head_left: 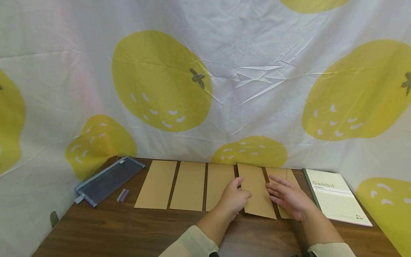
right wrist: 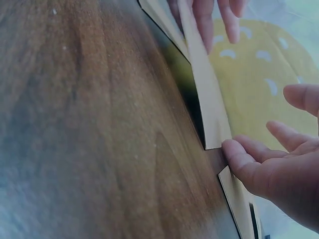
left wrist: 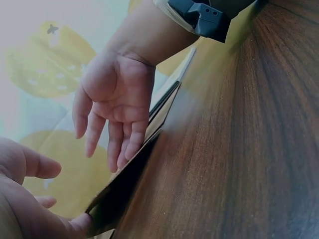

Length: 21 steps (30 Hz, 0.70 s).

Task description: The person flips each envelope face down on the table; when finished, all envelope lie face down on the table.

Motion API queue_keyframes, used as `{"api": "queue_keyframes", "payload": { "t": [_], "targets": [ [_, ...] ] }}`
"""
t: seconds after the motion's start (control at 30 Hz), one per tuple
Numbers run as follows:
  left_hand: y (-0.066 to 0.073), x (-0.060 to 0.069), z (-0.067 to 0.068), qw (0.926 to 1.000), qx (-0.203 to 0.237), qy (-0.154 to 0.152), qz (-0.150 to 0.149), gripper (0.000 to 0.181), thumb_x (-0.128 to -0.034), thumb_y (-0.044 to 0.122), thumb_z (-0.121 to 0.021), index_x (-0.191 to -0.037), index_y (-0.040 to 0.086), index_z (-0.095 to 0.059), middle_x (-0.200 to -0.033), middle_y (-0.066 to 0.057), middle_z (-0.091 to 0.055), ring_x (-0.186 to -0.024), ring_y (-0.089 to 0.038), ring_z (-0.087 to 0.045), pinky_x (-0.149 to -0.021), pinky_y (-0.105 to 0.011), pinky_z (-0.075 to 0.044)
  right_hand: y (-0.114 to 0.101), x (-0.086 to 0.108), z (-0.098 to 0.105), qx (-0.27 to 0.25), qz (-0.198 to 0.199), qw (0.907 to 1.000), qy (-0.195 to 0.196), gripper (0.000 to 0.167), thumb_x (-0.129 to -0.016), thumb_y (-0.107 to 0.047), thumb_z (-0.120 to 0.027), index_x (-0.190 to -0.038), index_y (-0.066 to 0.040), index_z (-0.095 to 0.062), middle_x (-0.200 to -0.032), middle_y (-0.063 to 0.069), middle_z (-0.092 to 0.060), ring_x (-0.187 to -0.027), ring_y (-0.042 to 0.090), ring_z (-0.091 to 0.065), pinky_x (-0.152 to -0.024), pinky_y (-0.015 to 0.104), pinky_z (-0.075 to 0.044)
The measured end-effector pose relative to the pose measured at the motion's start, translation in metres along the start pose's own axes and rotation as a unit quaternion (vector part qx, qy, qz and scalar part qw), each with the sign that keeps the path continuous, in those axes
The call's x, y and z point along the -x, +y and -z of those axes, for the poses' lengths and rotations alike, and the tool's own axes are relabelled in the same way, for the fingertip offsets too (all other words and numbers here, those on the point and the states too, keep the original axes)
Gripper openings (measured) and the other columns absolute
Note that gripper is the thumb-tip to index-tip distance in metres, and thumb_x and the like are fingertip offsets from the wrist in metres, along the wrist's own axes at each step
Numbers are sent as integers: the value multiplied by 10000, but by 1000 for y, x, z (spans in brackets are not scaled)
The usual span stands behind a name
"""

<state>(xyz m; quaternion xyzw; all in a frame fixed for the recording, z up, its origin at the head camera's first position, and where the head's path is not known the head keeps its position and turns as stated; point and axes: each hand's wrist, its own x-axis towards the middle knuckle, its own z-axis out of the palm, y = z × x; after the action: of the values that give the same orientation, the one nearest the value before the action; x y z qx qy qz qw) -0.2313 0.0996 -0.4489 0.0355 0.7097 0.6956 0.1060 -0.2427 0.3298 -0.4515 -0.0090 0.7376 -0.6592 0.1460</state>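
Several brown rectangular cards lie side by side in a row on the wooden table. The second card from the right (head_left: 257, 185) is tilted, raised off the tabletop along its left side. My left hand (head_left: 233, 196) is at that raised edge; its thumb stands apart from the card, and some of its fingers are hidden. On the other side, my right hand (head_left: 290, 198) has its fingers extended, with fingertips (right wrist: 230, 149) touching the card's right edge. The rightmost card (head_left: 285, 210) lies partly beneath the right hand and shows a vertical line near its top.
A green-and-white notebook (head_left: 337, 196) marked Gambit lies right of the cards. At the left are a blue mesh zip pouch (head_left: 109, 180) and a small purple-and-grey block (head_left: 122, 195). A lemon-print curtain (head_left: 257, 107) hangs behind the table (head_left: 106, 232).
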Motion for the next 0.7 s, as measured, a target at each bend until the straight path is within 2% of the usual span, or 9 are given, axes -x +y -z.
{"api": "queue_keyframes", "payload": {
  "t": [0.07, 0.1, 0.2, 0.27, 0.33, 0.5, 0.57, 0.67, 0.7],
  "targets": [
    [-1, 0, 0, 9999, -98, 24, 3, 717, -908, 49, -673, -1595, 80, -471, -1678, -225, -431, -1542, -443, -424, -1155, -544, -492, 1, 0, 1, -6, -6, 10000, -4, 720, -1152, -284, -467, -1713, -21, -102, -1728, 341, -225, -1584, 370, -309, -1107, 257, -517],
    [-1, 0, -1, 9999, -130, 23, 6, 718, -907, 52, -677, -1594, 77, -472, -1675, -240, -430, -1505, -429, -470, -1096, -527, -536, 1, 0, 1, -2, -2, 10000, -12, 723, -1152, -287, -466, -1713, -21, -98, -1729, 341, -222, -1585, 371, -308, -1111, 258, -516],
    [-1, 1, -1, 9997, -246, -36, 76, 719, -912, 82, -694, -1597, 99, -476, -1667, -265, -431, -987, -281, -690, -682, -339, -571, 1, -1, 2, -16, 1, 10000, -22, 725, -1152, -291, -466, -1714, -21, -95, -1731, 339, -219, -1593, 383, -294, -1116, 260, -516],
    [-2, 1, -1, 9995, -268, -106, 128, 719, -917, 105, -702, -1600, 120, -477, -1669, -269, -425, -644, -146, -523, -496, -234, -370, 1, -1, 2, -55, 3, 10000, -33, 726, -1152, -290, -465, -1714, -21, -91, -1733, 339, -212, -1602, 396, -273, -1121, 261, -512],
    [-2, 1, -1, 9994, -249, -178, 175, 712, -927, 127, -706, -1601, 134, -477, -1675, -272, -414, -499, -102, -314, -443, -203, -280, 1, 0, 2, -98, 5, 9999, -55, 727, -1153, -287, -462, -1714, -21, -83, -1736, 337, -201, -1612, 406, -249, -1130, 265, -506],
    [-4, 0, -1, 9990, -190, -275, 282, 667, -953, 185, -711, -1586, 166, -501, -1685, -257, -402, -497, -91, -297, -450, -210, -266, 0, 0, 3, -139, 3, 9999, -61, 729, -1153, -285, -463, -1714, -20, -79, -1738, 335, -197, -1612, 405, -247, -1149, 281, -498],
    [-4, 0, 0, 9991, -174, -272, 281, 653, -954, 208, -718, -1574, 182, -516, -1692, -231, -403, -577, -123, -386, -481, -237, -295, 0, 0, 2, -139, 5, 9999, -42, 727, -1152, -283, -464, -1712, -15, -85, -1736, 337, -202, -1608, 403, -257, -1150, 282, -500],
    [-5, -1, 1, 9994, -147, -230, 206, 650, -945, 245, -733, -1561, 205, -532, -1701, -202, -401, -955, -253, -624, -667, -367, -513, -1, 1, 1, -150, 30, 9999, -37, 723, -1151, -276, -465, -1707, -2, -93, -1732, 346, -204, -1609, 417, -262, -1163, 290, -499],
    [-6, -2, 2, 9995, -133, -226, 193, 651, -942, 253, -738, -1559, 213, -534, -1703, -204, -396, -954, -252, -626, -670, -369, -514, -2, 1, 0, -161, 36, 9999, -45, 720, -1152, -275, -463, -1706, 1, -95, -1732, 347, -200, -1613, 427, -258, -1174, 300, -495]
  ]
}}
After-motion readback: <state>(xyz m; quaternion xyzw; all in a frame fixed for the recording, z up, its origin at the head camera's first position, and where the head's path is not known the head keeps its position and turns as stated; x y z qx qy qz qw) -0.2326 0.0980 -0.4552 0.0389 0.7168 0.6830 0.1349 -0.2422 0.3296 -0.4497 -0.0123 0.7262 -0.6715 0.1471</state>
